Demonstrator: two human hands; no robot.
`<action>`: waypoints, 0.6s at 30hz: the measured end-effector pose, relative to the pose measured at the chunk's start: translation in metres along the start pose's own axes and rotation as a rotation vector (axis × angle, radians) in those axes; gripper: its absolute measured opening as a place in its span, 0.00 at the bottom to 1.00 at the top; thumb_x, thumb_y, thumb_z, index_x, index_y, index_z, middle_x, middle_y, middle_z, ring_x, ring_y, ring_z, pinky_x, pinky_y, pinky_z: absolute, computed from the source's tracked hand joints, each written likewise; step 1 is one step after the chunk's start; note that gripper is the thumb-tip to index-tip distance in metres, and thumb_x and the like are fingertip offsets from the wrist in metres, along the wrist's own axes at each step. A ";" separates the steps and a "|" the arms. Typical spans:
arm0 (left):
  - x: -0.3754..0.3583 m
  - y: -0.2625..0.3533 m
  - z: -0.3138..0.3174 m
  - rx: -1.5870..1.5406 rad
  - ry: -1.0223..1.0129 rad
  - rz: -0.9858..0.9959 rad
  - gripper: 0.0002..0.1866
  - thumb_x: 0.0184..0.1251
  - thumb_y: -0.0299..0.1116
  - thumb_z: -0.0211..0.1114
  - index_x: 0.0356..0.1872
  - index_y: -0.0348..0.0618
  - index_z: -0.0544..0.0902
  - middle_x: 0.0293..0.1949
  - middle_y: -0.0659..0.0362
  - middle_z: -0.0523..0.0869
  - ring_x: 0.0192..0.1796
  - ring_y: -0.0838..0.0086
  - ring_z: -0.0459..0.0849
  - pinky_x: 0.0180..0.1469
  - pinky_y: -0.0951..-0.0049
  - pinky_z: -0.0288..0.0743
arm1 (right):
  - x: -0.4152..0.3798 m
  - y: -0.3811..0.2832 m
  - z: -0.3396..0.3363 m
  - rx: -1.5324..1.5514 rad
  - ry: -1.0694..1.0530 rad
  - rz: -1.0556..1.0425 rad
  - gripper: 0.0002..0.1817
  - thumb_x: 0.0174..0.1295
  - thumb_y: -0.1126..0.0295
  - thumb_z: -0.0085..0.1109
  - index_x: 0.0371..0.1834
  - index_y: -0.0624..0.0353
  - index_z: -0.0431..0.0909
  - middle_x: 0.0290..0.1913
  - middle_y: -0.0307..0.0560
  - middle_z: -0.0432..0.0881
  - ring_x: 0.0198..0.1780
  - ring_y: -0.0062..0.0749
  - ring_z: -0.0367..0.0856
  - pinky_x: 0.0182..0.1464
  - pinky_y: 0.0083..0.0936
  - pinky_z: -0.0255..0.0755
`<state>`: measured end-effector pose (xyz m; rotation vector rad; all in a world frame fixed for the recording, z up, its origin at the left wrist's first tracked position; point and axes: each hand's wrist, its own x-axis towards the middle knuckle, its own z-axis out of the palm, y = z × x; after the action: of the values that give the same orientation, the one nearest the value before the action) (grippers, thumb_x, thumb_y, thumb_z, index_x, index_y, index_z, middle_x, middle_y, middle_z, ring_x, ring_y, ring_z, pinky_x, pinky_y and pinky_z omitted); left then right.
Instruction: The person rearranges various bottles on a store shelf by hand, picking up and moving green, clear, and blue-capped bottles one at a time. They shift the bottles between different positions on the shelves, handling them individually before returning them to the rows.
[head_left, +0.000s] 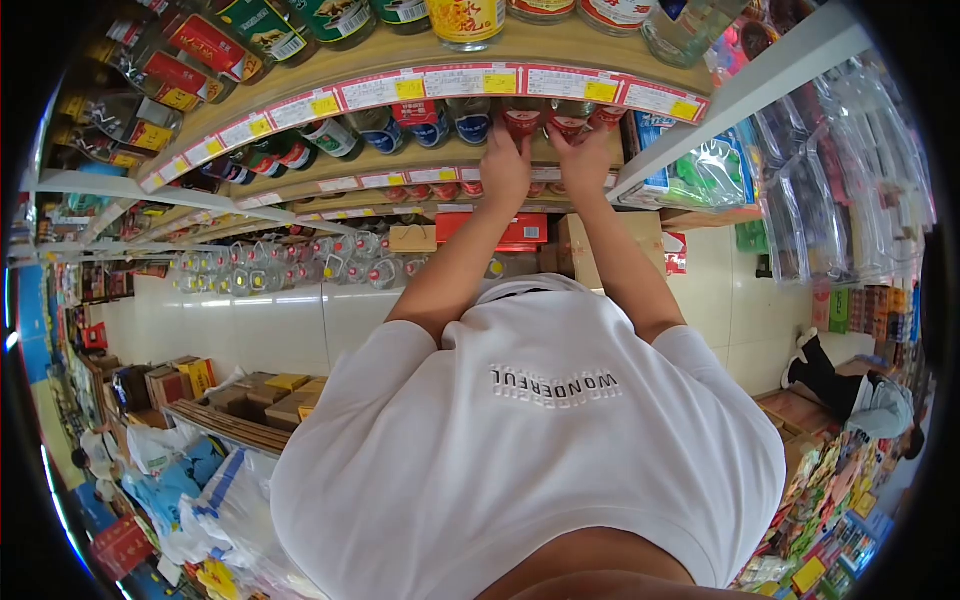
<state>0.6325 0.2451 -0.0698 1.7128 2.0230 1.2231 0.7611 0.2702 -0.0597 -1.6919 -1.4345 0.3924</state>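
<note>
My left hand [507,168] reaches onto the second shelf, its fingers closed around a red-labelled bottle [523,121]. Just to its right, my right hand [583,163] grips another red-labelled bottle [568,124]; the upper shelf hides the tops of both, and part of each grip is hidden. A third red-labelled bottle [607,115] stands beside the right hand. Left of my left hand, clear bottles with blue labels [472,122] line the same shelf.
The upper shelf edge [430,84] with price tags overhangs my hands; glass bottles stand on it. A white shelf post [740,95] and plastic-wrapped packs [705,170] are at the right. Below are cartons [640,248] and large jugs [350,260]. Another person [850,395] is at far right.
</note>
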 end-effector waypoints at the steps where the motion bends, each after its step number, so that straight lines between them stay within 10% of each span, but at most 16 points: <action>1: -0.002 -0.004 0.002 -0.022 0.032 0.040 0.33 0.68 0.37 0.69 0.69 0.34 0.66 0.57 0.38 0.80 0.52 0.40 0.84 0.47 0.46 0.82 | 0.000 -0.001 -0.001 0.028 0.005 -0.013 0.42 0.53 0.46 0.78 0.60 0.67 0.70 0.33 0.57 0.86 0.38 0.59 0.87 0.39 0.47 0.79; 9: -0.055 -0.035 -0.023 -0.178 -0.018 0.316 0.25 0.67 0.25 0.64 0.66 0.35 0.73 0.63 0.39 0.77 0.63 0.44 0.79 0.65 0.53 0.76 | -0.010 0.018 -0.026 0.082 0.010 -0.056 0.35 0.64 0.52 0.71 0.65 0.65 0.72 0.29 0.48 0.82 0.26 0.41 0.83 0.31 0.39 0.75; 13: -0.122 -0.105 -0.046 0.021 -0.175 0.369 0.23 0.65 0.22 0.62 0.62 0.36 0.76 0.63 0.40 0.76 0.65 0.46 0.77 0.66 0.53 0.74 | -0.009 0.030 -0.041 0.180 0.056 -0.090 0.28 0.67 0.62 0.67 0.63 0.69 0.70 0.41 0.55 0.82 0.39 0.44 0.83 0.41 0.39 0.76; 18: -0.220 -0.230 -0.067 0.248 -0.602 -0.252 0.32 0.63 0.26 0.65 0.71 0.46 0.71 0.70 0.40 0.71 0.70 0.43 0.73 0.71 0.54 0.70 | -0.001 0.042 -0.029 0.149 0.197 -0.313 0.25 0.68 0.71 0.63 0.62 0.72 0.66 0.62 0.65 0.70 0.64 0.51 0.71 0.60 0.40 0.71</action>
<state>0.4910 0.0243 -0.2624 1.6000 1.9686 0.3253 0.8086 0.2592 -0.0747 -1.3214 -1.4554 0.1499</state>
